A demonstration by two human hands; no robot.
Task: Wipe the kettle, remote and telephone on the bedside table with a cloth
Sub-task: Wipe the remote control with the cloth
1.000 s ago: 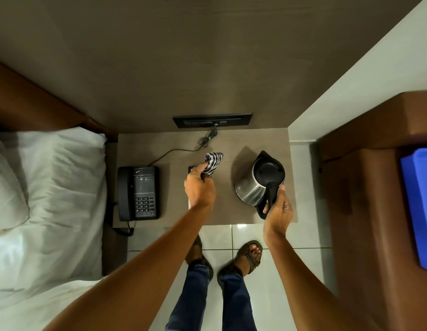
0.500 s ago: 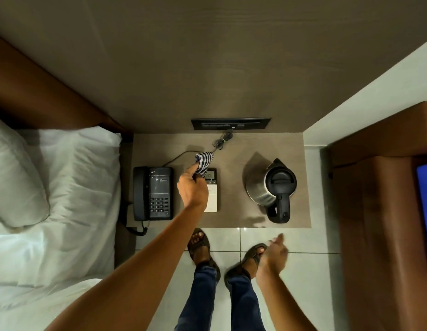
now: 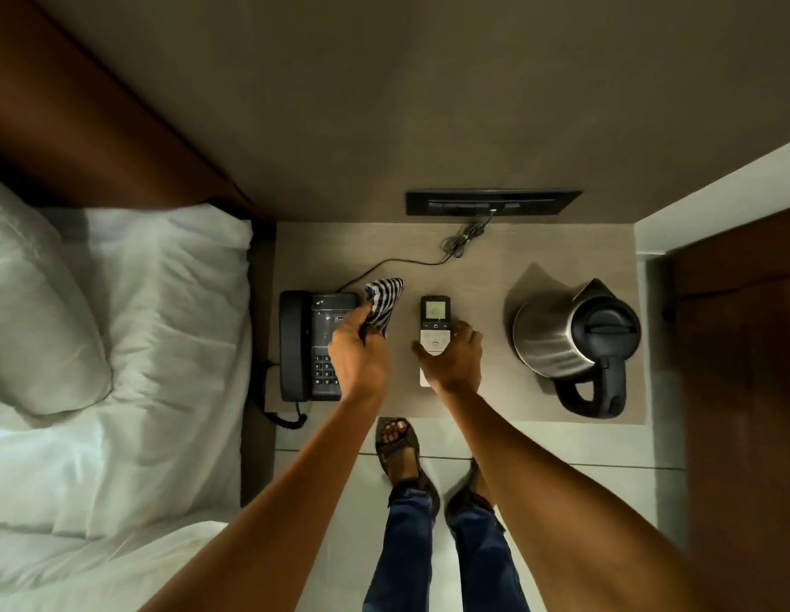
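Observation:
A steel kettle [image 3: 556, 337] with a black lid and handle stands at the right of the bedside table [image 3: 486, 404]. A white and black remote [image 3: 434, 320] lies in the middle, and my right hand [image 3: 455, 360] closes around its lower half. A black telephone [image 3: 305, 346] sits at the left. My left hand [image 3: 360, 360] hovers over the telephone's right side, gripping a striped cloth [image 3: 384, 300] that sticks out past the fingers.
A bed with white pillows [image 3: 119, 346] lies left of the table. A black socket panel [image 3: 492, 203] with a coiled cord [image 3: 461, 242] sits at the back wall. A brown cabinet [image 3: 738, 390] stands at the right. My sandalled feet [image 3: 402, 452] stand on the tiled floor.
My right hand let go of the kettle handle, dropped back, then came forward onto the remote. My left hand with the cloth shifted left, off the remote and towards the telephone.

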